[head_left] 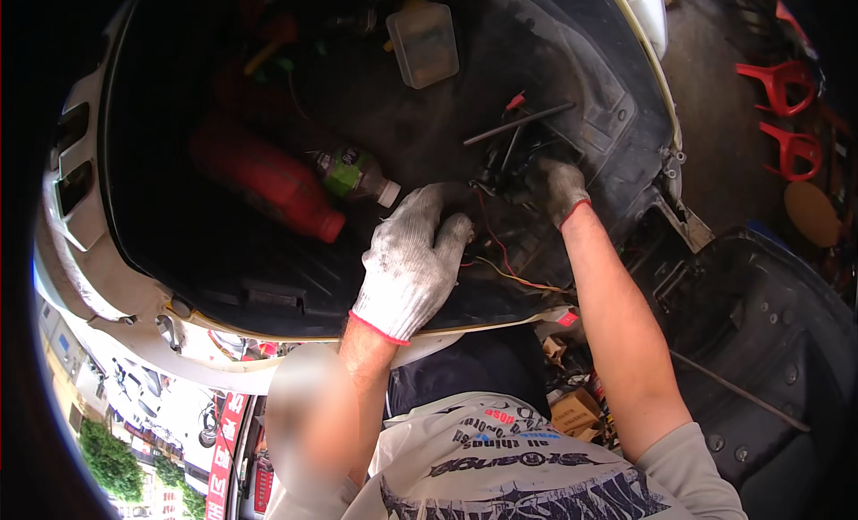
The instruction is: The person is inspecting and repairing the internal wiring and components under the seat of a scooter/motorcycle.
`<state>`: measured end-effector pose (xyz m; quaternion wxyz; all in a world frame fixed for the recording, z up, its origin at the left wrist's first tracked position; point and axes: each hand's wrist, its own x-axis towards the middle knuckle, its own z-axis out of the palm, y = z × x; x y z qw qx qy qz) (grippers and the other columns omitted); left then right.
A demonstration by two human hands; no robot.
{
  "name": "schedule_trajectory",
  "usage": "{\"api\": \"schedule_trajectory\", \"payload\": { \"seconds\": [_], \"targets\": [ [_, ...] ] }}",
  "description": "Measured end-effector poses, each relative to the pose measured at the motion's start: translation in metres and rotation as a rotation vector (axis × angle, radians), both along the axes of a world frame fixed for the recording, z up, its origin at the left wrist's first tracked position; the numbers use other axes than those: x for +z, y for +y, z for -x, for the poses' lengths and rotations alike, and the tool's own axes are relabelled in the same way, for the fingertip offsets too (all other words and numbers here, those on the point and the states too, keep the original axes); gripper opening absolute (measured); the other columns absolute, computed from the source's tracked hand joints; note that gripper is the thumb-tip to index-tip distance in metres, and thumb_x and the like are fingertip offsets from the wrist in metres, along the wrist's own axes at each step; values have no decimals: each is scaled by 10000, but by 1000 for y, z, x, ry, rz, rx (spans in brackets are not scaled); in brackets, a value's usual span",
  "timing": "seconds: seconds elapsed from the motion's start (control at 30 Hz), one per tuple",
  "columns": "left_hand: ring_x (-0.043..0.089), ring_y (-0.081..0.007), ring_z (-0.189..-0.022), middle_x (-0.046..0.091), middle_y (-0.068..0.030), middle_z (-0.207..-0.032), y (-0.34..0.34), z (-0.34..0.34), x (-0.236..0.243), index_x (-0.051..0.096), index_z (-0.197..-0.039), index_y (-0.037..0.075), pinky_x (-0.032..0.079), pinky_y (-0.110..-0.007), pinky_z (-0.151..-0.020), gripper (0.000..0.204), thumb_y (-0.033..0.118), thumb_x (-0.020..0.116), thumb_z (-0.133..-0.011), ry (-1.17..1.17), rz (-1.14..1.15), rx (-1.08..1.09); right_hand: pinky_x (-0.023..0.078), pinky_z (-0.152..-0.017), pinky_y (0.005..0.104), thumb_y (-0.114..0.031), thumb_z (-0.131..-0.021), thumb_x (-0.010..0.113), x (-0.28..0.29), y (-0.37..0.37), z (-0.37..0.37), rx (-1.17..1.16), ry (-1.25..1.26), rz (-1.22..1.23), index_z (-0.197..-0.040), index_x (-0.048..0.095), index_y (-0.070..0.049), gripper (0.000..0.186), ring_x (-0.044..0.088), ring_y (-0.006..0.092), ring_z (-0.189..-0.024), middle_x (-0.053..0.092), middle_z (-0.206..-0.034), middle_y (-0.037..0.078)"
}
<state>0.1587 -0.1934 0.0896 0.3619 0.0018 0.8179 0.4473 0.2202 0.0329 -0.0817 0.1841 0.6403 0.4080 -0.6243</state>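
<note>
My left hand (407, 256), in a whitish knit glove with a red cuff, reaches into a dark compartment (268, 297). Its thumb stands apart from the fingers, and I see nothing held. The fingertips fade into shadow near a dark mechanism (500, 176). On the other side of this mechanism is my right hand (563, 191), gloved the same way. Its fingers curl into the dark, and what they grip is hidden. A thin red wire (493, 225) and a yellowish wire (518, 277) run between the hands. Beyond them lies a dark metal rod (518, 123).
A red bottle (277, 185) and a clear bottle with green label (353, 173) lie left of my hands. Farther back sits a translucent plastic box (424, 46). The compartment's pale rim (429, 334) crosses under my forearms. Red chairs (786, 87) stand far right.
</note>
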Motion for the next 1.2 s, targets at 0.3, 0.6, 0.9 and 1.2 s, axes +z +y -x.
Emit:
{"api": "schedule_trajectory", "payload": {
  "seconds": [0.3,0.6,0.9,1.2],
  "targets": [
    [621,-339,-991,640,-198,-1038,5,-2,-4,601,-1114,17,470,-376,-856,289,149,550,-862,38,3,-17,422,-917,270,-140,-845,599,10,-11,-62,174,152,-330,-1159,613,-15,338,598,194,-1014,657,-1111,82],
    [633,-289,-958,649,-165,-1020,12,1,2,600,-1129,19,475,-348,-860,287,139,553,-872,-36,22,-41,425,-957,432,-265,-878,525,66,-36,-66,943,100,-645,-1221,567,-61,401,545,393,-1108,603,-1159,228],
    [603,-364,-989,625,-189,-1040,11,-5,-7,600,-1099,29,472,-402,-857,263,155,528,-879,20,27,-94,403,-1000,387,-225,-880,533,73,-35,-83,888,156,-597,-1269,552,-88,413,511,344,-1197,577,-1252,177],
    [581,-372,-1071,613,-223,-1129,35,-14,-10,579,-1156,1,448,-397,-935,359,209,549,-865,87,69,-196,414,-980,407,-217,-868,531,72,-27,-78,716,137,-551,-1250,546,-63,412,538,372,-1144,601,-1185,210]
  ]
}}
